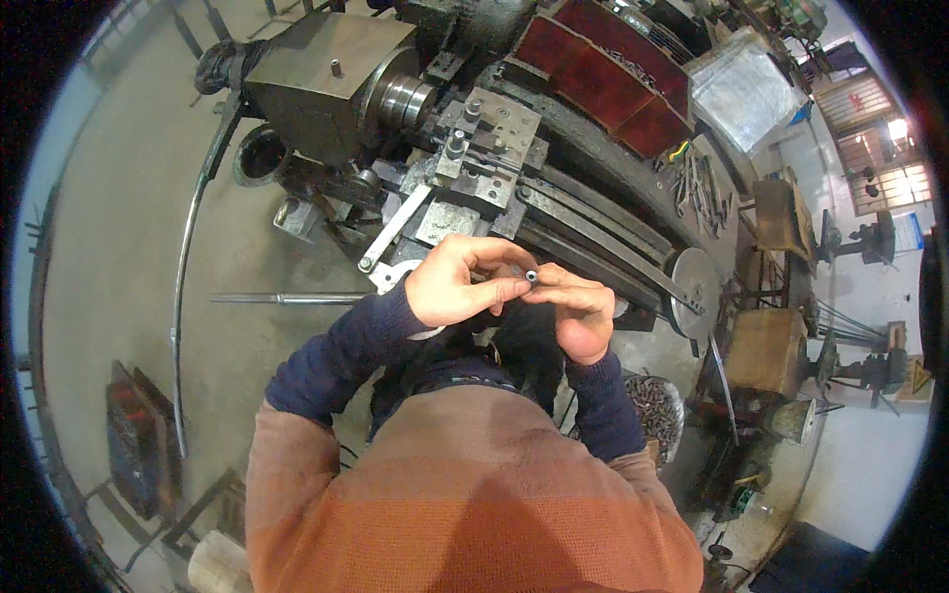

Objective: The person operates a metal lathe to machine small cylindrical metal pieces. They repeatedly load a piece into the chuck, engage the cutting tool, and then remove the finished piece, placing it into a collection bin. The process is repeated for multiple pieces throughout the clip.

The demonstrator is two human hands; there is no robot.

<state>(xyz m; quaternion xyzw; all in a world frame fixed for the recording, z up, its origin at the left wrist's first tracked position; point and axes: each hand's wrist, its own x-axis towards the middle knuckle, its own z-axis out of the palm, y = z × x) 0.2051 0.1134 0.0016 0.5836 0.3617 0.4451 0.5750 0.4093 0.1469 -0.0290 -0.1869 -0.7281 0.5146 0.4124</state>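
A small round metal part with a dark hole in its end (531,277) is held up in front of my body, over the near side of a lathe. My left hand (460,287) pinches it between thumb and fingers. From the other side my right hand (578,304) has its fingers pressed together against the same part. Most of the part's length is hidden by the fingers. Just beyond my hands is the lathe's tool slide (494,148), and a flat pale lever (397,227) runs down toward my left wrist.
The lathe's spindle (405,102) sticks out at upper left. A dark red tray (603,74) with small metal pieces sits behind the bed. Hand tools (697,193) lie at the right. A round metal disc (694,294) ends the bed; a container of small parts (654,410) stands by my right elbow.
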